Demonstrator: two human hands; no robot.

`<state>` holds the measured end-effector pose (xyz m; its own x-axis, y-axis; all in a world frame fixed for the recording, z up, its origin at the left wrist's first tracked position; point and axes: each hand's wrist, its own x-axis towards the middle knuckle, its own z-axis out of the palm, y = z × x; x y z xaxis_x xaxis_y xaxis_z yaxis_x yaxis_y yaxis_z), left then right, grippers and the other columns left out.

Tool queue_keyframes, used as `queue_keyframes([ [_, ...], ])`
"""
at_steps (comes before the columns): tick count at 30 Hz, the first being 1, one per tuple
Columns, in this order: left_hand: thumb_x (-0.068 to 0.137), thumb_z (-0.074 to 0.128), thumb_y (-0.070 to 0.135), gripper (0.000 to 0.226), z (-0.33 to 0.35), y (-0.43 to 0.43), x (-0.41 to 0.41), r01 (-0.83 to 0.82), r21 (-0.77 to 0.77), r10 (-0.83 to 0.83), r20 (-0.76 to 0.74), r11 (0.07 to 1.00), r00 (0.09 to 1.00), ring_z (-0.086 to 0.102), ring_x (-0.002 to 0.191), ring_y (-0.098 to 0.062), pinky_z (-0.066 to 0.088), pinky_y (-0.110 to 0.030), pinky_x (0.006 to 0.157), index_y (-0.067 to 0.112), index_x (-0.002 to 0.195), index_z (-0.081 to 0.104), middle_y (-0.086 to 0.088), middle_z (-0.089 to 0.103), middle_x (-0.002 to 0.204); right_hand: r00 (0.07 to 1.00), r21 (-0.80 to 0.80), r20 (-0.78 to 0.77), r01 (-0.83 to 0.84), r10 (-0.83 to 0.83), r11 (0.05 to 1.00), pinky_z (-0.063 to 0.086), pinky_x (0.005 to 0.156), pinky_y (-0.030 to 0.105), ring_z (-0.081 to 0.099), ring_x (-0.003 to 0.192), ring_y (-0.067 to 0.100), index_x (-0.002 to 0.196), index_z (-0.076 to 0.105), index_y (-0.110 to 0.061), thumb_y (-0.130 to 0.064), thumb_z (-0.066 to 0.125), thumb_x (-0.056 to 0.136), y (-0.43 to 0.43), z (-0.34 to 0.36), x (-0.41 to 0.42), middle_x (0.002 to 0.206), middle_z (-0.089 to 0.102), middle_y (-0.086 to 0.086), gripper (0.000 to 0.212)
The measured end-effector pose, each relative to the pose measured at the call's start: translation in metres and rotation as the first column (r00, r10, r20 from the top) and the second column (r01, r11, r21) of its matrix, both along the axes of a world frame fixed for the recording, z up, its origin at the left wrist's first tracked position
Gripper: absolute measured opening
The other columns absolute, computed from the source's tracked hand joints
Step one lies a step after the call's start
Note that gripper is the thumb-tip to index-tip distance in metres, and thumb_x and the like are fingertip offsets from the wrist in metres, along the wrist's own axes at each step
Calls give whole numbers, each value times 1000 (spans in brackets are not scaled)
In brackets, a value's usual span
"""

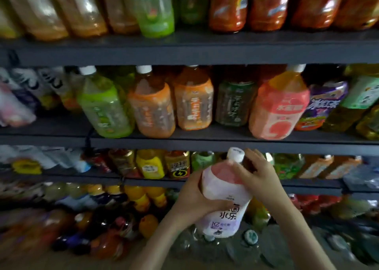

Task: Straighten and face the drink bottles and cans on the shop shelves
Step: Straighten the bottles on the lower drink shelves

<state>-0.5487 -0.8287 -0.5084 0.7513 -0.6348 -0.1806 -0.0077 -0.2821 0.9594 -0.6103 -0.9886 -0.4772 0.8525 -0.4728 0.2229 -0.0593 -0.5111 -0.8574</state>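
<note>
Left hand (194,199), right hand (258,174) — gripping bottle (222,184).

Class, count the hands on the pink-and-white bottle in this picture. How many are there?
2. The left hand grips the body of the bottle from the left; the right hand holds its shoulder just below the white cap. Neither is hidden.

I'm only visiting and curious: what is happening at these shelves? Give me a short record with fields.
held item: white plastic bottle with pink top and white cap
left hand: grips the bottle's body
right hand: curled round its shoulder, below the cap
bottle pose: cap uppermost, in front of the lower shelves
shelf above: dark grey shelf carrying a green plastic bottle and orange ones, upright
</note>
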Motion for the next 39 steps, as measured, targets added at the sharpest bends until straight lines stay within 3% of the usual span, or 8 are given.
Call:
queue_keyframes([
  [5,51,90,45,75,-7,97,41,4,9,-4,-24,1000,1000,60,101,2,55,-27,85,39,117,53,16,63,114,1000,331,24,-23,16,943,42,64,32,51,67,8,80,63,-8,-42,65,83,105,-18,39,71,61,6,34],
  [8,56,88,44,77,-9,150,61,-11,33,13,-45,999,999,61,104,-2,55,-29,85,36,123,52,14,63,116,1000,338,22,-7,0,941,46,66,45,55,69,13,80,65,-13,-26,59,91,162,-23,63,74,64,9,18],
  [16,66,87,26,61,-56,219,97,-98,30,99,-44,995,994,65,98,-4,56,-26,81,34,119,57,13,69,108,985,267,62,-169,159,949,41,59,43,50,65,26,86,58,3,-62,54,80,225,-69,118,81,57,30,65],
  [19,68,85,21,47,-89,228,113,-82,5,82,21,997,996,66,89,1,53,-19,73,38,105,61,19,71,98,987,316,134,-128,89,940,43,61,41,54,68,26,87,60,5,-52,58,84,238,-106,131,85,60,30,57],
  [25,61,70,67,60,-167,237,144,-66,-59,75,157,996,985,62,100,3,50,-19,86,36,112,61,17,68,108,967,380,255,-111,11,918,53,67,44,68,77,32,84,73,-12,-32,55,92,243,-179,140,81,72,12,28],
  [28,75,69,57,52,-204,228,177,-349,-111,362,425,931,830,57,100,1,43,-12,83,27,114,55,12,59,112,939,438,329,-58,-100,897,47,56,32,63,60,26,75,72,-15,-30,58,91,232,-211,146,70,70,10,26],
  [32,76,74,44,79,-234,207,215,-559,-189,531,647,807,547,40,121,-19,34,-25,97,9,136,37,-3,43,126,898,441,410,-41,-161,897,45,58,34,60,61,24,71,69,-15,-31,60,90,223,-246,150,66,66,10,26],
  [39,68,79,42,101,-243,170,250,-539,-267,584,561,799,587,43,122,-27,46,-43,99,7,142,21,-11,40,134,853,340,487,13,-188,940,44,60,38,58,62,25,76,71,-19,-36,61,88,212,-256,140,64,64,7,23],
])
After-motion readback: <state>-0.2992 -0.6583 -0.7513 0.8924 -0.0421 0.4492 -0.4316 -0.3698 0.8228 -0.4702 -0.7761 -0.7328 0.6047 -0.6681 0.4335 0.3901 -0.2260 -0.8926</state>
